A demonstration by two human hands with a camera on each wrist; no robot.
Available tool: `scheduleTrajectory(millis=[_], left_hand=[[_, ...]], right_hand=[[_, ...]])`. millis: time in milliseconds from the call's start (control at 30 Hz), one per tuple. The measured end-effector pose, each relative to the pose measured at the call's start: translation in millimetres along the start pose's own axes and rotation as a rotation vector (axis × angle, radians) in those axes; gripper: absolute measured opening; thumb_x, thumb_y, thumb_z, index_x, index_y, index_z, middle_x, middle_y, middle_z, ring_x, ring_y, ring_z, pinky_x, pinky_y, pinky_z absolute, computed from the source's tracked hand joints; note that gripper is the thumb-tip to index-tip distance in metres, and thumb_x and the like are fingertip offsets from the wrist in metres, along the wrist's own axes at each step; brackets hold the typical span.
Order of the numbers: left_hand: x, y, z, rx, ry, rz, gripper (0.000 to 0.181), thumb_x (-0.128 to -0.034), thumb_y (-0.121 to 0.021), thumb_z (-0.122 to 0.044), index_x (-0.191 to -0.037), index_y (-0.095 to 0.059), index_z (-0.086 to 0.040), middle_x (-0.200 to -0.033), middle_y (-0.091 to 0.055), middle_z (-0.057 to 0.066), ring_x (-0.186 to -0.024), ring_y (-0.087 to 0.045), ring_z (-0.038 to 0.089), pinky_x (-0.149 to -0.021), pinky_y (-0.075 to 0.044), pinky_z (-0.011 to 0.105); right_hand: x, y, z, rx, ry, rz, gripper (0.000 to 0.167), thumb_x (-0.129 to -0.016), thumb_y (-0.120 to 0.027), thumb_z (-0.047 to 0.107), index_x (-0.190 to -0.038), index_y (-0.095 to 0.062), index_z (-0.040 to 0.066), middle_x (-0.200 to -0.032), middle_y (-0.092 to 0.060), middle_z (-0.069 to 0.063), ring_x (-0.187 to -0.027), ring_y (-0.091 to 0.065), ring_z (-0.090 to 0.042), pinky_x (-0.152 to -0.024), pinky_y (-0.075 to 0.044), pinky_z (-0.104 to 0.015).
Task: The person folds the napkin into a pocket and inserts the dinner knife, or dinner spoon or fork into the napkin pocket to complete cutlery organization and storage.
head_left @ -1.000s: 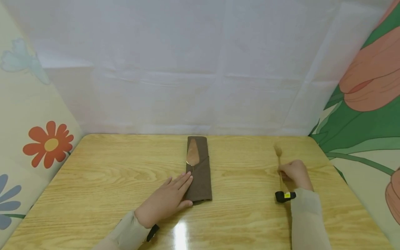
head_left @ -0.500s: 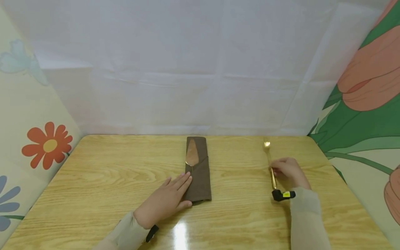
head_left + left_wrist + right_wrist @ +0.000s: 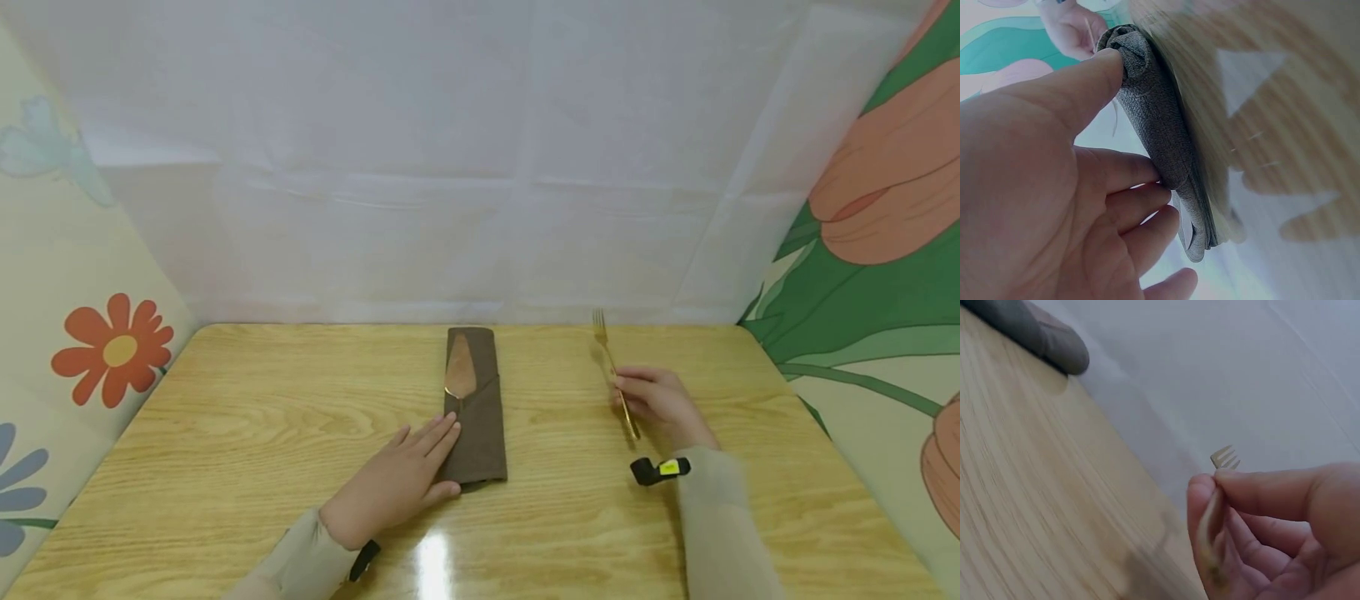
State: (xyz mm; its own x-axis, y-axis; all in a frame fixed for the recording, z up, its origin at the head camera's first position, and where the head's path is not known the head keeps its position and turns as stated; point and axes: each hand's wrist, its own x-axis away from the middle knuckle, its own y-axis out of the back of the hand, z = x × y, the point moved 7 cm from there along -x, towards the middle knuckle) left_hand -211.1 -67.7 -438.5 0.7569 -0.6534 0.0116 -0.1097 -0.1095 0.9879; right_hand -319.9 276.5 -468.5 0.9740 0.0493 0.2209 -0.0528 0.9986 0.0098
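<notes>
A folded dark brown cloth (image 3: 480, 433) lies lengthwise mid-table, with the blade of a cake server (image 3: 462, 367) showing out of its fold; the server's handle is hidden in the cloth. My left hand (image 3: 397, 475) rests on the cloth's left edge with fingers extended. The left wrist view shows its thumb and fingertips touching the rolled side of the cloth (image 3: 1160, 119). To the right of the cloth, my right hand (image 3: 663, 404) pinches a gold fork (image 3: 621, 392) by its handle, tines pointing away. In the right wrist view, thumb and forefinger hold the fork (image 3: 1211, 515).
The wood-grain table (image 3: 247, 433) ends at a white sheet (image 3: 360, 167) hanging behind it. Flower-painted panels (image 3: 892, 317) stand along both sides. Each wrist carries a small black camera (image 3: 660, 469).
My right hand has lifted the fork and carried it left toward the cloth. The left hand stays where it was on the cloth.
</notes>
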Motion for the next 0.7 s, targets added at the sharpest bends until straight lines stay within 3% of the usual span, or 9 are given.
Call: scheduleTrajectory(millis=[333,700], left_hand=[[0.4,-0.5,-0.3,-0.004,-0.002,-0.004,0.072,-0.1022,-0.056,-0.044,-0.151,-0.041,0.006,-0.159,-0.035,0.022,-0.145,-0.037,0.035,-0.111,-0.035,0.063],[-0.5,-0.7,1.4,0.005,0.004,-0.003,0.072,-0.1018,-0.058,-0.043,-0.151,-0.041,0.006,-0.160,-0.034,0.022,-0.146,-0.037,0.035,-0.111,-0.035,0.064]], right_hand=[[-3.3,-30.5,-4.4,-0.177,0.004,0.042,0.038,-0.099,-0.061,-0.004,-0.133,-0.053,-0.018,-0.087,-0.073,-0.004,-0.076,-0.070,-0.012,-0.072,-0.060,-0.026],[-0.7,-65.3,-1.5,-0.167,0.029,0.070,0.031,-0.097,-0.061,-0.003,-0.125,-0.055,-0.015,-0.089,-0.074,0.000,-0.084,-0.072,-0.010,-0.075,-0.059,-0.024]])
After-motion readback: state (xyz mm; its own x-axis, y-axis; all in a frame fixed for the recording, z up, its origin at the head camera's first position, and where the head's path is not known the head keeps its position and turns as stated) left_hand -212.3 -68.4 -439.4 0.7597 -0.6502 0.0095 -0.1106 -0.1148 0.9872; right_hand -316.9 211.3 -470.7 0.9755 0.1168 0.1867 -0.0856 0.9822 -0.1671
